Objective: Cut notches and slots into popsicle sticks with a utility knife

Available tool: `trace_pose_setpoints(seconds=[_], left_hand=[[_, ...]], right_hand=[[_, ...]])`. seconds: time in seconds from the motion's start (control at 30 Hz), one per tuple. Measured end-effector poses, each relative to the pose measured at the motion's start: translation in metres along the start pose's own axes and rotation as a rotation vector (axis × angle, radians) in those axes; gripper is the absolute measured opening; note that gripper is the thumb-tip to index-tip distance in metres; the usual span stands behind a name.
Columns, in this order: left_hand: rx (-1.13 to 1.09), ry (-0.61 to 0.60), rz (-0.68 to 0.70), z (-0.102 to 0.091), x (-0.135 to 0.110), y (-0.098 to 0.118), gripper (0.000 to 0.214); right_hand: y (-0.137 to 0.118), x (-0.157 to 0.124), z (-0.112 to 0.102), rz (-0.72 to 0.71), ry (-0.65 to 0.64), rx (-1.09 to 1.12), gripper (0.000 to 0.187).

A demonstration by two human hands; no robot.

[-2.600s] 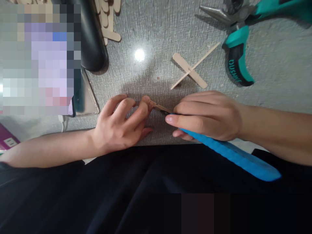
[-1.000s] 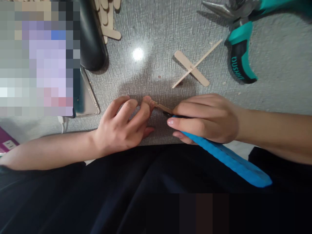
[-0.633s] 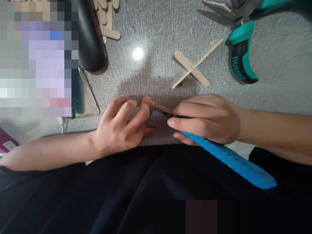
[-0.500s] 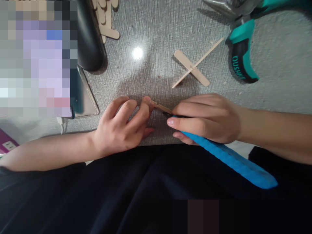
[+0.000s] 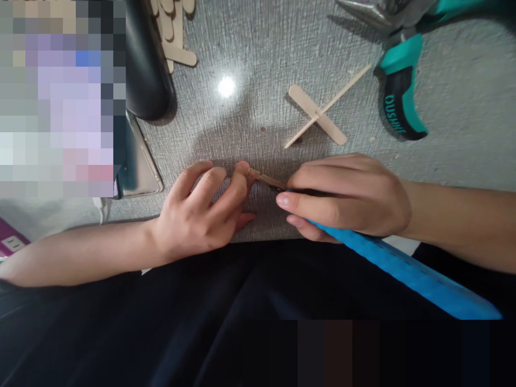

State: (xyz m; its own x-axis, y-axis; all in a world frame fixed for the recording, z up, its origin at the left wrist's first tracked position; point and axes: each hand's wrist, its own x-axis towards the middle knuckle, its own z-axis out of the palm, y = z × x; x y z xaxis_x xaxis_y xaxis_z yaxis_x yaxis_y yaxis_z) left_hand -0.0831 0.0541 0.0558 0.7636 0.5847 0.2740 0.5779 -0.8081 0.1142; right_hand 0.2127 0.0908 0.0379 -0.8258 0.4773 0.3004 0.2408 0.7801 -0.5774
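My left hand [image 5: 201, 209] rests on the grey table, thumb and index finger closed on the end of a small wooden stick [image 5: 252, 172]. Opposite it, my right hand [image 5: 346, 193] is wrapped round a blue-handled utility knife [image 5: 395, 263]. The knife's narrow front lies against the stick between the two hands; where blade and wood meet is hard to make out. The handle slants down to the right, over the dark clothing. Just beyond the hands, a thin wooden strip [image 5: 346, 87] crosses a flat craft stick [image 5: 334, 131] on the table.
Teal-and-black pliers [image 5: 401, 97] lie at the upper right. Several craft sticks [image 5: 177, 32] are heaped at the upper left beside a black rounded object [image 5: 151, 70]. A clear-edged device [image 5: 141, 166] with a white cable [image 5: 102, 209] is at the left, near a purple socket block [image 5: 14, 239].
The knife handle's rear end has swung outward to the right, and my right wrist has shifted slightly right. My left hand stays almost still on the stick.
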Motion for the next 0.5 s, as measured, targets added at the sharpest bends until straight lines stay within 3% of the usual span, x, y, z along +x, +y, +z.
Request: trace_pose_setpoints(seconds=[0.23, 0.5], left_hand=[[0.009, 0.009, 0.022, 0.0, 0.002, -0.001, 0.051], [-0.017, 0.045, 0.018, 0.005, 0.0, -0.002, 0.049]], right_hand=[[-0.009, 0.01, 0.002, 0.026, -0.023, -0.074, 0.018], [-0.001, -0.002, 0.007, -0.08, -0.039, -0.174, 0.017]])
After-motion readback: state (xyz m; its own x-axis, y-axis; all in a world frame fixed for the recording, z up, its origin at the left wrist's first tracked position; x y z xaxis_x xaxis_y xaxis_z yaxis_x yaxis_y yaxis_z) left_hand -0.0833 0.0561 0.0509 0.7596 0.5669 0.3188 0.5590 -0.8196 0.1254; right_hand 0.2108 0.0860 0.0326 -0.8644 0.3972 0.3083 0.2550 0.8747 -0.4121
